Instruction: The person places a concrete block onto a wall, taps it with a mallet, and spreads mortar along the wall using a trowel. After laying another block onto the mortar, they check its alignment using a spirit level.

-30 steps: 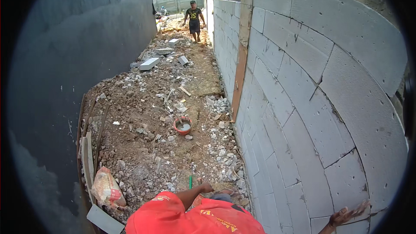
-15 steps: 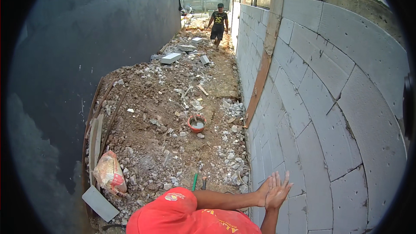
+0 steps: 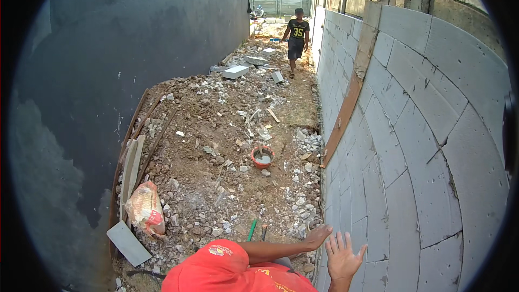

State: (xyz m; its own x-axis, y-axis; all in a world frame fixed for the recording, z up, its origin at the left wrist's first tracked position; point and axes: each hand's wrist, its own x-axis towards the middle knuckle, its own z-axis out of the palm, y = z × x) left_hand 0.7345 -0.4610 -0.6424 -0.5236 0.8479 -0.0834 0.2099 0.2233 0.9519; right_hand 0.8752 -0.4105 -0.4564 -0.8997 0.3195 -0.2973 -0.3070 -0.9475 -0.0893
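Note:
Low on the right, my left hand (image 3: 317, 237) reaches across from a red sleeve (image 3: 216, 257), its fingers stretched out and nothing in them. Just beside it my right hand (image 3: 345, 258) is raised with fingers spread, also empty. A narrow gap parts the two hands. Both are nearest to the grey block wall (image 3: 403, 200) on the right; I cannot tell whether either touches it. Left of my hands, a green-handled tool (image 3: 252, 230) and a dark-handled tool (image 3: 264, 232) lie on the ground, partly hidden by my arm.
An orange bucket (image 3: 263, 164) with grey mix stands on rubble. A board (image 3: 346, 113) leans on the block wall. At left lie a torn sack (image 3: 146, 211), planks (image 3: 131, 170) and a pale slab (image 3: 128, 243). Loose blocks (image 3: 235, 72) lie farther off, where a person (image 3: 296, 35) walks.
My hands were together, one against the other; now they are apart. The view has swung left, so the scene sits farther right. The distant person has stepped along the path.

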